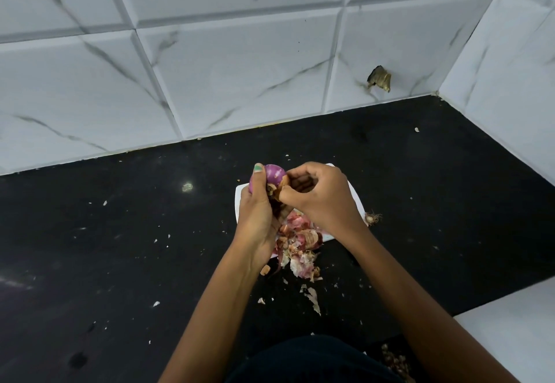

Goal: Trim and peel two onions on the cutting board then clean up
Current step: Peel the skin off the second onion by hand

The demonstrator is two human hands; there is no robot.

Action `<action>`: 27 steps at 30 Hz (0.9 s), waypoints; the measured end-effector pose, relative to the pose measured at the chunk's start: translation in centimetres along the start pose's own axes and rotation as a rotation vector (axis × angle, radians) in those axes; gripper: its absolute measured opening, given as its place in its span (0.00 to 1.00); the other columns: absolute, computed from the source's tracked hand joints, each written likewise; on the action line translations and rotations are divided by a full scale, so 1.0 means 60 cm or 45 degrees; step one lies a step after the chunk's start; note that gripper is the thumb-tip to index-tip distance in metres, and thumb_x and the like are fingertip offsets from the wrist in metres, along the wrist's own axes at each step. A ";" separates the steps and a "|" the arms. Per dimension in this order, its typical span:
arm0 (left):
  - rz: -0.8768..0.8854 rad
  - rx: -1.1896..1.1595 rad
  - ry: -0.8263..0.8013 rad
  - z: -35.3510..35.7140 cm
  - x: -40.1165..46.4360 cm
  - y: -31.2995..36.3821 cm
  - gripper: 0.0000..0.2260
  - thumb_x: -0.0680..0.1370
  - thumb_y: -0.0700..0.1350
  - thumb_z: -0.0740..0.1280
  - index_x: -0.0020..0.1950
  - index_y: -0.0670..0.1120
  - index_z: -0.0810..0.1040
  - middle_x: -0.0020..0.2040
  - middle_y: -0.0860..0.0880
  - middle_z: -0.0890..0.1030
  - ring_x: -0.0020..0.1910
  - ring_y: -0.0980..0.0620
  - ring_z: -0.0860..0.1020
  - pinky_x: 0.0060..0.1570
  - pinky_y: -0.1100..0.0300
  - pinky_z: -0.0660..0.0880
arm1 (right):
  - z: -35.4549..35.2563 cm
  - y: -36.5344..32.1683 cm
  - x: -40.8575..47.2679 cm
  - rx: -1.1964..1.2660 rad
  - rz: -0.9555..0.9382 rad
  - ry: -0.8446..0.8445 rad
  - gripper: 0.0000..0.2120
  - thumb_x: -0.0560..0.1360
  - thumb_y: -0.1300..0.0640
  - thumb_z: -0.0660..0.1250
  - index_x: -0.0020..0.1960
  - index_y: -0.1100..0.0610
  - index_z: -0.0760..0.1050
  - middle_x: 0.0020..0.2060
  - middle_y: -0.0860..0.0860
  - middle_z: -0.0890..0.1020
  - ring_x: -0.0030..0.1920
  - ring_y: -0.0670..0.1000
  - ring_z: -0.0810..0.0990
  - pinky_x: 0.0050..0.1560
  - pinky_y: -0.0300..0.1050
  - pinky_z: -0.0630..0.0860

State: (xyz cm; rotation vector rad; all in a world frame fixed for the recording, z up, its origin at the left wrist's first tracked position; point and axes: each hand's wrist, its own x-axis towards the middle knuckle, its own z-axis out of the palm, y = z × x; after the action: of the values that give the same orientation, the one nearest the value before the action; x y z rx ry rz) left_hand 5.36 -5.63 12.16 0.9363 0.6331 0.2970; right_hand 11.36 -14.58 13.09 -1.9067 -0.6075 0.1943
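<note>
The left hand (258, 211) grips a purple onion (274, 173), fingers curled round it, held up above the white cutting board (240, 199). The right hand (318, 193) pinches a strip of dry skin (277, 191) at the onion's near side, so the two hands meet on it. Under the wrists a heap of peels (297, 244) covers the board's near part and spills onto the black worktop (105, 247). A cut root end (372, 218) lies just beside the board's right edge. Small flakes speckle the worktop all round. Behind, grey-veined white wall tiles (240, 67) meet a side wall at the right; one tile has a broken hole (380, 77). Left of the board the worktop is bare but for flakes.
</note>
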 end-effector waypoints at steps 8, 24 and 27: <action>-0.045 -0.040 0.061 -0.004 0.003 0.003 0.21 0.81 0.58 0.58 0.57 0.41 0.76 0.46 0.43 0.83 0.40 0.54 0.83 0.41 0.63 0.80 | -0.010 0.012 0.007 -0.008 -0.045 0.058 0.05 0.71 0.61 0.70 0.45 0.56 0.83 0.35 0.45 0.83 0.35 0.40 0.81 0.35 0.31 0.75; 0.026 0.024 0.028 -0.002 -0.001 0.001 0.21 0.81 0.58 0.57 0.56 0.41 0.76 0.49 0.40 0.81 0.44 0.51 0.81 0.47 0.58 0.79 | -0.006 0.009 0.005 0.044 -0.037 0.060 0.05 0.69 0.61 0.71 0.44 0.56 0.84 0.34 0.44 0.83 0.37 0.42 0.82 0.39 0.37 0.80; -0.010 0.017 0.025 -0.002 0.002 0.001 0.23 0.81 0.60 0.57 0.61 0.41 0.75 0.44 0.44 0.83 0.38 0.56 0.82 0.41 0.63 0.79 | -0.008 0.016 0.008 0.095 -0.013 0.096 0.07 0.71 0.64 0.69 0.45 0.56 0.84 0.34 0.46 0.83 0.36 0.44 0.83 0.37 0.38 0.80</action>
State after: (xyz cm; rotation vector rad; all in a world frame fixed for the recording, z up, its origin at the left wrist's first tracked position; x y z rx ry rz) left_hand 5.41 -5.46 12.14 0.9445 0.6576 0.2957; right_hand 12.26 -14.99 12.48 -1.8301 -0.5515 0.1358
